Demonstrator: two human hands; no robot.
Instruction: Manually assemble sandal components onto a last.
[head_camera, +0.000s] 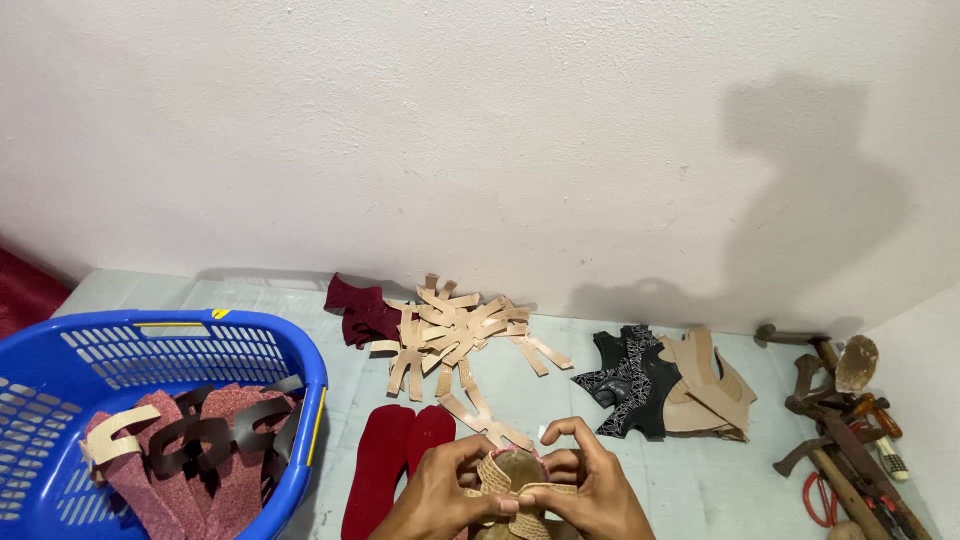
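Head view: both hands (520, 490) grip tan woven sandal upper (515, 478), orientation unclear.

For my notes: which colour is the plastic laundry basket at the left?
Blue, with a yellow strip on its rim: the plastic laundry basket, clearest in the head view.

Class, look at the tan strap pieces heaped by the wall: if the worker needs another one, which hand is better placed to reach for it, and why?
Probably the left hand. The tan strap pieces lie ahead and slightly to its side, while the right hand is farther off; both hands now grip the woven sandal piece.
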